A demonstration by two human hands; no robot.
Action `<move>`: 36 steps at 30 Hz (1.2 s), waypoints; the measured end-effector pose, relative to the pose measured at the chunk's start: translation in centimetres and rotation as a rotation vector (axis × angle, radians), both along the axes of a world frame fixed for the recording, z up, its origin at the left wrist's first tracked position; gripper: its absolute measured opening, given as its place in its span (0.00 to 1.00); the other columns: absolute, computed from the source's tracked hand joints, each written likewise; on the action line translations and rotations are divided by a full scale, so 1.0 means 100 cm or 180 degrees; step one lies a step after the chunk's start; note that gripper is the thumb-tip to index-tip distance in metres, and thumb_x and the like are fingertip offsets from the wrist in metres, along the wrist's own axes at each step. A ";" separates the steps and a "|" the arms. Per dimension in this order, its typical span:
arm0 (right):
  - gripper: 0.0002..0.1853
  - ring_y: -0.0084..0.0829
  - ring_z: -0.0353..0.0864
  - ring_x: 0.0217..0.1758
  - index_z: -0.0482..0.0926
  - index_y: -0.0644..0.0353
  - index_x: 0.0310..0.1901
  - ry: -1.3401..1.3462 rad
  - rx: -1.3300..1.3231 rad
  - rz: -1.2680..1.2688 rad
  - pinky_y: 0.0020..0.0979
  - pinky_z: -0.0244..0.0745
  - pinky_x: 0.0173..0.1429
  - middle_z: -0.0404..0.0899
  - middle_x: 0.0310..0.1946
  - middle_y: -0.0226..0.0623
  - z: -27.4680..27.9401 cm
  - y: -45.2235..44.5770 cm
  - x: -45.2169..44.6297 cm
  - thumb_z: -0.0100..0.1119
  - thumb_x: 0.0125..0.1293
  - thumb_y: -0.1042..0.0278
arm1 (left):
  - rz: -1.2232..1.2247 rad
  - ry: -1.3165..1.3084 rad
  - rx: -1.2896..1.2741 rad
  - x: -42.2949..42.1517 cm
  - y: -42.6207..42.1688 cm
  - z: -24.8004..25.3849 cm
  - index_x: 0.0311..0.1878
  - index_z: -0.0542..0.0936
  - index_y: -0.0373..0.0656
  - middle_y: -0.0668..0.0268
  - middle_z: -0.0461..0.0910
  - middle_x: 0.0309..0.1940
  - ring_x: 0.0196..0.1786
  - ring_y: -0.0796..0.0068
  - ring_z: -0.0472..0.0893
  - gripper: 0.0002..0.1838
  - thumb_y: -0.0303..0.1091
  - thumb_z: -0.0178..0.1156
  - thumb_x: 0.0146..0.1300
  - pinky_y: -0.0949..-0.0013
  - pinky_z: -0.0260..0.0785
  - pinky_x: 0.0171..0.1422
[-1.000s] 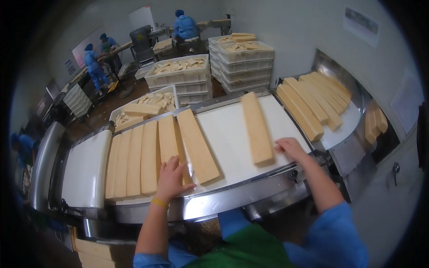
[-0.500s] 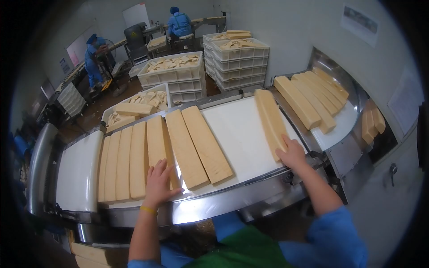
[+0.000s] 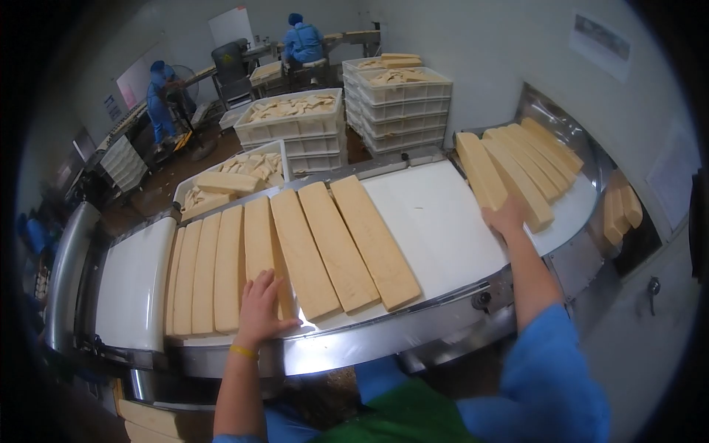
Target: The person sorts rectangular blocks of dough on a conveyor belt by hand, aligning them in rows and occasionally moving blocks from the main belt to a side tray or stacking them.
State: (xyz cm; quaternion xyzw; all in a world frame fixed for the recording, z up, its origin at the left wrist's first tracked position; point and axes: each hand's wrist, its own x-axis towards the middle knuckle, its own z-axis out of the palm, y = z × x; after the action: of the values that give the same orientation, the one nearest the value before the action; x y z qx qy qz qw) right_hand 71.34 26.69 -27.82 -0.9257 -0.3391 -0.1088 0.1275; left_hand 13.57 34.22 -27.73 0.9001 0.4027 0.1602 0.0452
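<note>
My left hand (image 3: 260, 306) lies with spread fingers on the near end of a long pale-yellow loaf (image 3: 258, 229), its thumb over the belt. My right hand (image 3: 508, 218) grips the near end of another long loaf (image 3: 480, 171) at the right, where the white belt meets the curved section. Several loaves lie side by side on the left of the belt. Right of my left hand are three more, the rightmost loaf (image 3: 377, 244) slightly apart from my right hand's loaf. More loaves (image 3: 535, 159) lie fanned out beyond my right hand.
The white belt (image 3: 436, 214) runs across in front of me inside a metal frame (image 3: 354, 351). Behind it stand stacked white crates (image 3: 310, 133) with pale offcuts, and a nearer crate (image 3: 284, 159). Two people in blue work at the back. A wall (image 3: 502, 44) rises at the right.
The loaf my right hand held has moved left to join the others on the belt. My right hand has shifted right and up onto another loaf. My left hand has hardly moved.
</note>
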 end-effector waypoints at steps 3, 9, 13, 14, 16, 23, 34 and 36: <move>0.36 0.49 0.78 0.51 0.73 0.71 0.53 0.0469 0.0287 0.0106 0.44 0.74 0.56 0.76 0.51 0.57 -0.007 -0.011 -0.040 0.63 0.52 0.45 | 0.0017 0.0026 -0.0034 -0.002 -0.001 0.000 0.64 0.70 0.45 0.54 0.63 0.69 0.74 0.53 0.59 0.51 0.60 0.75 0.36 0.44 0.46 0.76; 0.20 0.52 0.80 0.41 0.80 0.68 0.41 0.2050 0.1110 0.0806 0.45 0.76 0.49 0.82 0.39 0.53 -0.055 -0.057 0.038 0.58 0.60 0.55 | 0.0039 0.0067 0.0020 -0.006 0.000 0.000 0.64 0.70 0.44 0.54 0.63 0.69 0.74 0.53 0.59 0.52 0.59 0.76 0.35 0.44 0.46 0.76; 0.21 0.50 0.81 0.39 0.80 0.67 0.45 -0.1468 0.1074 0.0362 0.38 0.76 0.47 0.82 0.34 0.48 -0.031 -0.080 0.071 0.60 0.60 0.55 | 0.0062 0.0047 0.0014 -0.010 0.000 0.000 0.65 0.70 0.44 0.54 0.63 0.69 0.74 0.53 0.59 0.52 0.59 0.76 0.35 0.43 0.47 0.76; 0.22 0.49 0.81 0.41 0.80 0.66 0.47 -0.0989 0.1027 0.0358 0.37 0.75 0.47 0.82 0.36 0.47 -0.028 -0.085 0.069 0.61 0.60 0.54 | 0.0042 0.0018 0.0012 -0.011 0.001 0.000 0.65 0.70 0.44 0.54 0.63 0.70 0.74 0.53 0.59 0.52 0.59 0.76 0.35 0.43 0.47 0.76; 0.26 0.46 0.80 0.45 0.78 0.66 0.52 0.0554 0.1039 0.0441 0.37 0.75 0.50 0.81 0.41 0.46 -0.020 -0.084 0.078 0.62 0.60 0.52 | 0.0025 -0.0041 -0.0020 -0.013 0.000 -0.001 0.65 0.69 0.44 0.55 0.63 0.70 0.74 0.54 0.58 0.52 0.59 0.76 0.35 0.43 0.47 0.76; 0.31 0.41 0.80 0.50 0.73 0.67 0.58 0.3232 0.1662 0.0438 0.39 0.75 0.55 0.79 0.52 0.44 -0.017 -0.067 0.103 0.65 0.60 0.50 | 0.0036 0.0046 0.0050 -0.016 0.002 0.000 0.66 0.69 0.44 0.55 0.64 0.69 0.74 0.55 0.59 0.53 0.60 0.75 0.36 0.45 0.47 0.76; 0.37 0.43 0.79 0.56 0.71 0.64 0.56 0.1808 0.0872 0.2234 0.37 0.73 0.59 0.80 0.50 0.46 -0.008 -0.007 -0.091 0.77 0.45 0.59 | 0.0027 0.0204 0.0067 -0.026 -0.005 0.012 0.67 0.67 0.44 0.52 0.64 0.69 0.73 0.52 0.60 0.58 0.71 0.70 0.35 0.45 0.47 0.76; 0.39 0.44 0.78 0.56 0.70 0.63 0.57 0.1951 0.0793 0.2461 0.37 0.72 0.60 0.79 0.51 0.47 -0.001 0.000 -0.125 0.78 0.43 0.61 | 0.0043 0.0264 0.0068 -0.021 -0.013 0.015 0.68 0.67 0.45 0.51 0.63 0.69 0.73 0.51 0.60 0.58 0.72 0.70 0.35 0.44 0.47 0.76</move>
State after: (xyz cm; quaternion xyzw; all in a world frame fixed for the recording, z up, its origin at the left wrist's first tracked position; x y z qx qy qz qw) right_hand 58.88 26.71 -27.95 -0.6996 -0.5884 0.1833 0.3615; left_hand 11.50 32.89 -26.23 0.9036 0.4086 0.1273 0.0178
